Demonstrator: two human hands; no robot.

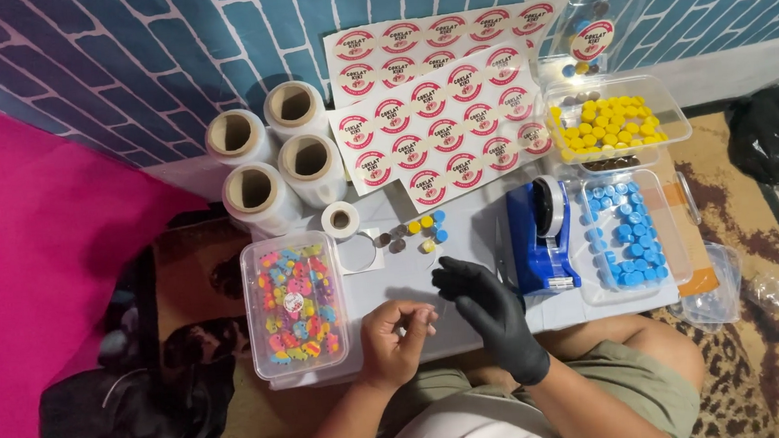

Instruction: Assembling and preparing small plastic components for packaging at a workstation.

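Your left hand is bare, fingers curled in — it pinches something small and pale at the fingertips, too tiny to say what. Your right hand wears a black glove; fingers loosely spread, open, holding nothing that you can see, fingertips pointing toward the left hand's pinch. The two hands sit just beside each other over the near edge of the grey tabletop, the gloved one a touch farther out.

The loose small caps — a few yellow, blue and dull grey ones — lie straight ahead of both hands, slightly left of the gloved fingertips, so the right hand is the nearer. No long axis to speak of; they are round bits in a short cluster.

Outward: a clear box of multicoloured pieces just left of your left hand. A blue tape dispenser just right of the gloved hand, then a clear tray of blue caps, and behind it a clear tray of yellow caps. Round-sticker sheets lie at the back, four film rolls back left, and a small tape roll near the caps.
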